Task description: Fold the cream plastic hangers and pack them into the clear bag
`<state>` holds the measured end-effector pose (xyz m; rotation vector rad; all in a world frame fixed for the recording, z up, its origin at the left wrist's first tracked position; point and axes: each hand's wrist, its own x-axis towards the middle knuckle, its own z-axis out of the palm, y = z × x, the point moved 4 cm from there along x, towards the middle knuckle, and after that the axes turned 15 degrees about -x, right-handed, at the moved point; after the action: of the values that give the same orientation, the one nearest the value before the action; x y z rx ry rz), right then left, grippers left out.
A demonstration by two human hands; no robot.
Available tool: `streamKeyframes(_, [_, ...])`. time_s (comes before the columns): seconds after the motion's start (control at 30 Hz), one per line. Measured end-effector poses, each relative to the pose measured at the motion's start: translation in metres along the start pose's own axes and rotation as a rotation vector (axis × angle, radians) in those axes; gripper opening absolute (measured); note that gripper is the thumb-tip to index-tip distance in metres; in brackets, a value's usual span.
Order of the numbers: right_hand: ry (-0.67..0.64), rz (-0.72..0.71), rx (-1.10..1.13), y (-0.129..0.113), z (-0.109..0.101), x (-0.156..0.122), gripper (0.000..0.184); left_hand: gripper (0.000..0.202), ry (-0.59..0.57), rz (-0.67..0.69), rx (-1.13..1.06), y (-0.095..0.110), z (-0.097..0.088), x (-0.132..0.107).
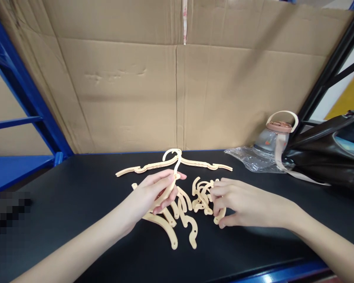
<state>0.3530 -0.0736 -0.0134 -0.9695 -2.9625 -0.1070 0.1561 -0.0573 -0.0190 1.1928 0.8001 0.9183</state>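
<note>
On the black tabletop [76,204] lies a heap of cream plastic hanger parts [183,220]. My left hand [152,194] is closed round one curved hanger arm [166,192], lifted just above the heap. My right hand [238,204] pinches a small hook piece [220,217] from a second cluster of hook pieces [202,194]. Behind both hands lies an assembled cream hanger [174,163], flat, with its arms spread left and right.
A cardboard sheet [177,78] forms the back wall. At the right rear stand a bottle with a beige strap [273,137] on a clear plastic bag [244,157], and a black bag [327,157]. Blue rack posts [23,102] stand at the left.
</note>
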Motion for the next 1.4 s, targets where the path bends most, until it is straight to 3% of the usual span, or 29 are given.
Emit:
streamKeyframes(0.17, [0.004,-0.013,0.051,0.001,-0.001,-0.002,0.005,0.028,0.03,0.026,0.028,0.003,0.005,-0.004])
streamKeyframes(0.37, [0.043,-0.022,0.449,-0.004,-0.016,-0.006,0.008,0.027,0.058,0.139,-0.021,0.008,0.006,-0.01])
streamKeyframes(0.57, [0.186,0.047,0.619,-0.003,-0.017,-0.008,0.016,0.027,0.026,0.154,0.009,0.006,0.012,-0.014])
streamKeyframes(0.73, [0.312,0.049,0.512,-0.009,-0.007,-0.001,0.011,0.03,-0.02,0.206,0.201,0.003,0.015,-0.016])
streamKeyframes(0.93, [0.483,0.006,0.104,-0.016,-0.003,-0.001,0.003,0.032,-0.091,0.092,0.468,-0.008,0.02,-0.018])
streamKeyframes(1.07, [0.577,-0.011,-0.115,-0.02,-0.004,-0.002,0.008,0.036,-0.105,0.115,0.547,-0.011,0.024,-0.019])
streamKeyframes(1.4, [0.653,0.01,-0.169,-0.022,-0.003,-0.004,0.018,0.029,-0.158,0.209,0.562,-0.012,0.02,-0.011])
